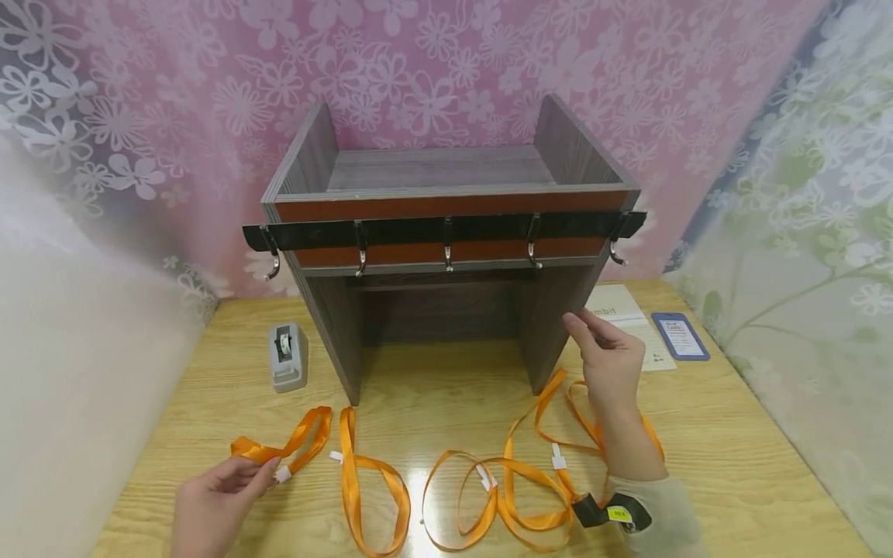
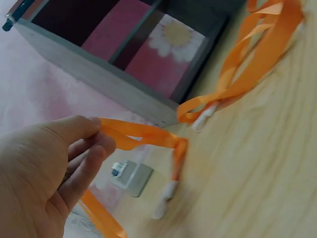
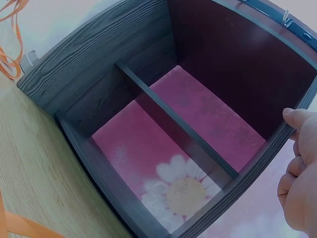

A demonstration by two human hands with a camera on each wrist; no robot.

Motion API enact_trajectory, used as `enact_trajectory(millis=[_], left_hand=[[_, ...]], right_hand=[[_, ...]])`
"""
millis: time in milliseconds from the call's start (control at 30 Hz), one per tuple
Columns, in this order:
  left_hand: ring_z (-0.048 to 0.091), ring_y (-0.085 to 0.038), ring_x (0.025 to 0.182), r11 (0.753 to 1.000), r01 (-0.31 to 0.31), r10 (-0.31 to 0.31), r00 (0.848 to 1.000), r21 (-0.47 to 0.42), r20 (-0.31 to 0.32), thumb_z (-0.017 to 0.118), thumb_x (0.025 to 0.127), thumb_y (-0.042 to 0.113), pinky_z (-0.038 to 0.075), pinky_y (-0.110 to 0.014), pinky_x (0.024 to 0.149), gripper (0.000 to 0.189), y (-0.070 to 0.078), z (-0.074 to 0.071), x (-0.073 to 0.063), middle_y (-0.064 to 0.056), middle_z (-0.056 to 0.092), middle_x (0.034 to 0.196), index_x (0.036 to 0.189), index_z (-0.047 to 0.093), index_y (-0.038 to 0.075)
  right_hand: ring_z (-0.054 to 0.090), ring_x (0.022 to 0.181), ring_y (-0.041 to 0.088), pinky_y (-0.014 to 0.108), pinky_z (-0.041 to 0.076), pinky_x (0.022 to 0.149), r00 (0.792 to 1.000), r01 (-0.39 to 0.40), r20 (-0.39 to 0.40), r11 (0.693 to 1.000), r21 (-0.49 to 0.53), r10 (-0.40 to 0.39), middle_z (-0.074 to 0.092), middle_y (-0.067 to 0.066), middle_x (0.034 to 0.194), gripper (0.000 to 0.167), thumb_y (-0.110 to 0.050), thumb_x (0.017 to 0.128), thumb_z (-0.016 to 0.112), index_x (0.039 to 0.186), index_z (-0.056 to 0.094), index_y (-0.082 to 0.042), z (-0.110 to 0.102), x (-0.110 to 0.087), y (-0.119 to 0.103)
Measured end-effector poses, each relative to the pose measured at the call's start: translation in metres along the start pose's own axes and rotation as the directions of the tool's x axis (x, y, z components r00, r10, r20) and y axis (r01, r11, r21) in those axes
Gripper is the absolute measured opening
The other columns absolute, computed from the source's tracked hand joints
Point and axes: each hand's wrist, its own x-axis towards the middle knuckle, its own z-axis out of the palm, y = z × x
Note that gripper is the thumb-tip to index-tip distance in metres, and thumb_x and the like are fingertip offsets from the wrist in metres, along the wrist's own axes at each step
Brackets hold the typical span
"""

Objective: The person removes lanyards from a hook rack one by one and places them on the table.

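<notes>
An orange lanyard (image 1: 303, 435) with a white clip is pinched between the thumb and fingers of my left hand (image 1: 218, 500), at the table's front left. In the left wrist view part of its ribbon (image 2: 136, 133) stretches out from the fingertips. My right hand (image 1: 614, 360) is at the right side panel of a dark grey wooden rack (image 1: 446, 170). Its thumb and curled fingers pinch the panel's front edge, as the right wrist view shows the thumb (image 3: 294, 118) there. Across the rack's front runs a black rail (image 1: 405, 231) with several metal hooks.
Several more orange lanyards (image 1: 352, 496) lie looped along the table front. A grey tape dispenser (image 1: 287, 358) stands left of the rack. To the right lie a pale notebook (image 1: 617, 302) and a blue card holder (image 1: 680, 336). Flowered cloth (image 1: 432, 70) hangs behind.
</notes>
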Motion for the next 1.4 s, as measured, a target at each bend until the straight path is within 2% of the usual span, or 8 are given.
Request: enact_trajectory(millis=[200,300,433,567,867,1000,1200,1400], left_hand=[[0.071,-0.007,0.058,0.997,0.024,-0.026,0.999,-0.08,-0.029,0.082,0.081,0.002,0.057,-0.019,0.054,0.004,0.001,0.013,-0.012,-0.009,0.076,0.072,0.081,0.077,0.004],[0.071,-0.007,0.057,0.996,0.038,-0.042,0.998,-0.083,-0.051,0.082,0.081,0.002,0.056,-0.018,0.053,0.004,-0.001,0.014,-0.014,-0.008,0.076,0.072,0.082,0.078,0.003],[0.072,-0.01,0.06,0.982,0.149,-0.153,0.988,-0.117,-0.021,0.081,0.083,0.006,0.058,-0.021,0.056,0.008,-0.004,0.013,-0.016,-0.002,0.077,0.073,0.09,0.079,0.001],[0.074,-0.011,0.064,0.956,0.252,-0.249,0.968,-0.15,0.04,0.079,0.085,0.006,0.06,-0.023,0.059,0.015,-0.006,0.012,-0.021,0.001,0.078,0.076,0.097,0.078,-0.002],[0.074,-0.015,0.064,0.964,0.206,-0.195,0.978,-0.166,0.08,0.077,0.087,0.004,0.061,-0.026,0.06,0.015,-0.003,0.011,-0.02,-0.012,0.078,0.083,0.099,0.077,-0.004],[0.074,-0.016,0.064,0.953,0.221,-0.205,0.974,-0.205,0.095,0.077,0.086,0.004,0.061,-0.028,0.061,0.018,-0.004,0.013,-0.019,-0.011,0.078,0.082,0.1,0.076,-0.006],[0.075,-0.018,0.067,0.915,0.305,-0.283,0.952,-0.263,0.119,0.077,0.086,0.003,0.062,-0.03,0.063,0.021,-0.005,0.014,-0.018,-0.01,0.078,0.084,0.103,0.074,-0.009],[0.076,-0.019,0.069,0.916,0.303,-0.276,0.952,-0.264,0.136,0.078,0.087,0.01,0.062,-0.031,0.064,0.025,-0.003,0.006,-0.008,-0.009,0.078,0.082,0.105,0.074,-0.007]], right_hand=[[0.072,0.078,0.001,0.014,0.058,0.078,1.0,-0.002,-0.024,0.998,0.07,0.004,0.078,-0.007,0.085,0.022,-0.003,0.083,0.08,0.104,0.077,0.003,0.002,-0.002,0.003],[0.066,0.067,-0.001,0.01,0.054,0.067,0.999,0.025,-0.029,0.995,0.097,-0.023,0.078,-0.007,0.082,0.02,-0.002,0.083,0.079,0.103,0.077,0.003,0.004,-0.002,0.004],[0.052,0.055,0.001,0.013,0.041,0.05,0.998,0.043,-0.041,0.995,0.09,-0.04,0.076,-0.008,0.074,0.017,-0.002,0.084,0.079,0.1,0.079,-0.001,0.007,-0.002,0.005],[0.05,0.053,0.001,0.013,0.04,0.049,0.998,0.042,-0.039,0.995,0.086,-0.039,0.075,-0.008,0.073,0.016,-0.002,0.084,0.079,0.1,0.079,-0.001,0.009,-0.003,0.004],[0.067,0.071,0.0,0.013,0.056,0.071,0.999,0.021,-0.034,0.993,0.119,-0.017,0.078,-0.006,0.085,0.021,-0.001,0.084,0.079,0.104,0.076,0.004,0.012,-0.002,0.004],[0.064,0.067,0.0,0.011,0.055,0.067,0.999,0.022,-0.033,0.994,0.109,-0.019,0.078,-0.007,0.084,0.021,-0.001,0.084,0.079,0.104,0.077,0.004,0.011,-0.002,0.005],[0.055,0.057,0.001,0.012,0.044,0.053,0.999,0.029,-0.045,0.995,0.094,-0.025,0.077,-0.008,0.076,0.02,-0.002,0.084,0.079,0.103,0.077,0.002,0.01,-0.004,0.006],[0.07,0.073,0.0,0.013,0.057,0.075,0.999,0.033,-0.035,0.997,0.076,-0.03,0.078,-0.009,0.084,0.024,-0.002,0.083,0.08,0.105,0.074,0.008,0.011,-0.004,0.004]])
